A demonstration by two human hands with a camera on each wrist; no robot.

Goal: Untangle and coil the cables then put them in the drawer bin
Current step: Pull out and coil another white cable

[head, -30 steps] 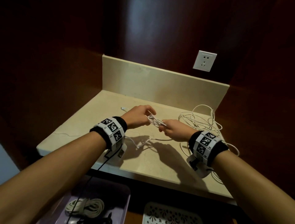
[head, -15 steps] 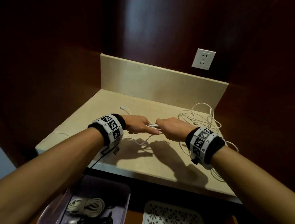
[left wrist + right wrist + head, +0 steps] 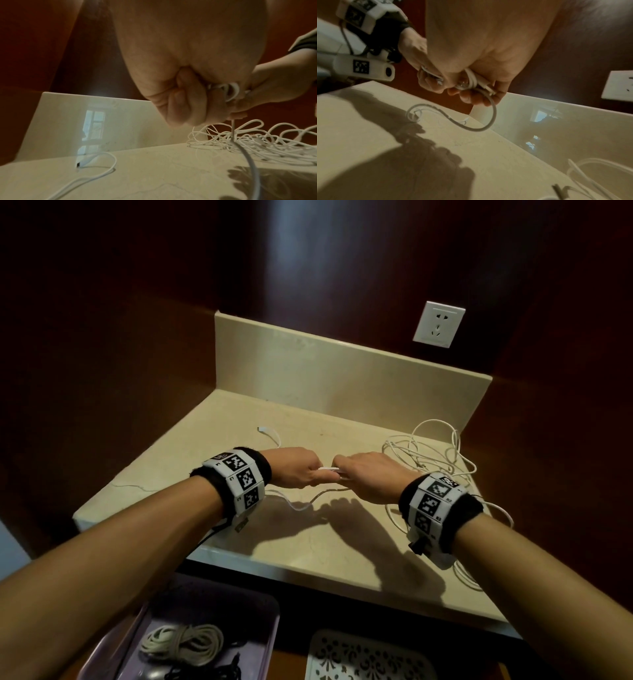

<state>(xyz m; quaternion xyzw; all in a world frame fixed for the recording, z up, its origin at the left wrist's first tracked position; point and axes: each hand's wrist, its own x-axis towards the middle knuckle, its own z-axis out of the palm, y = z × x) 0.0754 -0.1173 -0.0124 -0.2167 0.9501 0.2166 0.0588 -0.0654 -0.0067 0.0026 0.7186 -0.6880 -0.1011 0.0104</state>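
Fingers (image 3: 310, 474): your 2 hands pinch the white cable (image 3: 329, 469) | soft, light, bendy | hold its folded loops.

I see the white cable (image 3: 329, 470) bunched into a few short loops between my two fists, held above the beige counter. One strand drops from the bundle and trails across the stone to a connector end (image 3: 263, 429) lying flat near the back left. At the right rear sits the tangled pile of white cable (image 3: 433, 455), loose loops heaped on the counter. Below the counter edge, the purple drawer bin (image 3: 270, 642) holds a coiled pale cable (image 3: 183, 642) and a black cable (image 3: 205, 674).
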